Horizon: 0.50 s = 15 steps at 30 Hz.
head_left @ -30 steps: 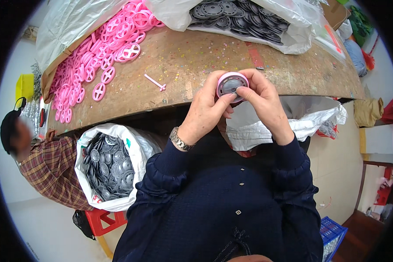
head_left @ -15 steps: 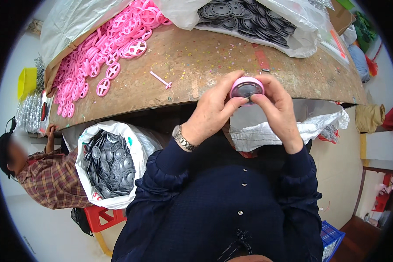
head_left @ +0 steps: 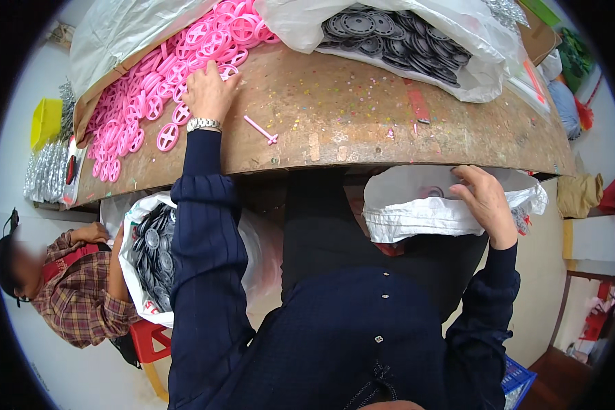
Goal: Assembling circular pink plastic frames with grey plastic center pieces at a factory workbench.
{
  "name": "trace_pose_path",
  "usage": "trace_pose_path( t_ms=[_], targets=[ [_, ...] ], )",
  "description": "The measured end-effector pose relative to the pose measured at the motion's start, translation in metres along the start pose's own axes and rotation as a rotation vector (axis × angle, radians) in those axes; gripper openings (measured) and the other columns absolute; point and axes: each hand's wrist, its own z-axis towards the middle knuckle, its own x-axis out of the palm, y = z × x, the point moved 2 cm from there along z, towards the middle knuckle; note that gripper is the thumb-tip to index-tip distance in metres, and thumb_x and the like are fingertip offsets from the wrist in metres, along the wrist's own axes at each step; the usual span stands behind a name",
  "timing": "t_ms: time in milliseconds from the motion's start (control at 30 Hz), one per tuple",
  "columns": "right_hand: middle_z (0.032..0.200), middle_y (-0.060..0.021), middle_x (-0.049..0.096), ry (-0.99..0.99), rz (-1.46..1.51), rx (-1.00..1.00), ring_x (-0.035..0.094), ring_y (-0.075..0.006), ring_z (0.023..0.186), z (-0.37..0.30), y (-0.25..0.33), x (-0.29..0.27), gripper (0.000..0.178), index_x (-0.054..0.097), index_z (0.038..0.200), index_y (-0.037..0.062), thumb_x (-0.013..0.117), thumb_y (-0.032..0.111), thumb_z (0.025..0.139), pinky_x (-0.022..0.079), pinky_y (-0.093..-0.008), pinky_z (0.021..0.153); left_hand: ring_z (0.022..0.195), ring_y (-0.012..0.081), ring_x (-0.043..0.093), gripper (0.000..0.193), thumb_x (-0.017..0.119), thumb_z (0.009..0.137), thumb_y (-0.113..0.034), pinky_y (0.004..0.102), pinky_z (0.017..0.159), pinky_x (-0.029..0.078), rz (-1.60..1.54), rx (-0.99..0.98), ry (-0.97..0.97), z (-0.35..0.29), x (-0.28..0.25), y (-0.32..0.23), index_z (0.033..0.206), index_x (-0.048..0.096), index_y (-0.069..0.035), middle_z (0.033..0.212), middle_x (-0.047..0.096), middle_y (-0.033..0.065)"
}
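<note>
The left hand (head_left: 212,94) was placed over the near right edge of a heap of pink spoked rings (head_left: 154,85) on the bench (head_left: 359,119), with its fingers curled down among them; whether a ring was gripped could not be told, as the fingertips were hidden. A metal watch (head_left: 203,124) was worn on that wrist. The right hand (head_left: 486,205) was held open, its fingers loosely spread, above the mouth of a white sack (head_left: 424,224) below the edge of the bench. Inside this sack, a round piece (head_left: 432,193) could be partly seen. A small pink stick (head_left: 258,128) was left lying on the bench to the right of the heap, and small coloured specks were scattered near it. Farther back, dark grey discs (head_left: 393,37) were piled at the mouth of a white bag (head_left: 488,78). More grey discs were held in an open sack (head_left: 137,294) at the lower left, partly covered from view by the left sleeve (head_left: 208,253). Beside it, a seated co-worker in a checked shirt (head_left: 82,304) was seen.
</note>
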Motion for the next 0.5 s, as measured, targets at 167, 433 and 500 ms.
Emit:
trace_pose_path(
  t_ms=[167,433,500],
  targets=[
    [0.093,-0.015,0.07,0.014,0.246,-0.029,0.068,-0.0229,0.086,0.016,0.03,-0.005,0.023,0.065,0.107,-0.0041,0.065,0.008,0.088,0.052,-0.0328,0.076,0.1,0.0329,0.063,0.044,0.074,0.08,-0.04,0.0522,0.077,0.05,-0.029,0.062,-0.091,-0.002,0.018,0.004,0.109,0.065,-0.009,0.1,0.067,0.0121],
    [0.088,-0.0101,0.069,-0.226,0.405,-0.088,0.065,-0.0153,0.079,0.094,0.047,-0.014,0.02,0.065,0.108,-0.0035,0.061,0.008,0.093,0.05,-0.0279,0.073,0.097,0.037,0.062,0.037,0.068,0.085,-0.031,0.0469,0.083,0.05,-0.195,0.125,0.013,-0.011,0.01,-0.024,0.111,0.067,-0.004,0.1,0.067,0.0185],
    [0.088,-0.0101,0.069,-0.285,0.407,-0.144,0.065,-0.0155,0.079,0.123,0.044,-0.011,0.021,0.065,0.109,-0.0037,0.06,0.009,0.094,0.05,-0.0284,0.073,0.096,0.0372,0.062,0.036,0.069,0.085,-0.033,0.0475,0.082,0.05,-0.225,0.115,0.052,-0.015,0.004,-0.028,0.107,0.069,-0.004,0.098,0.066,0.0183]
  ],
)
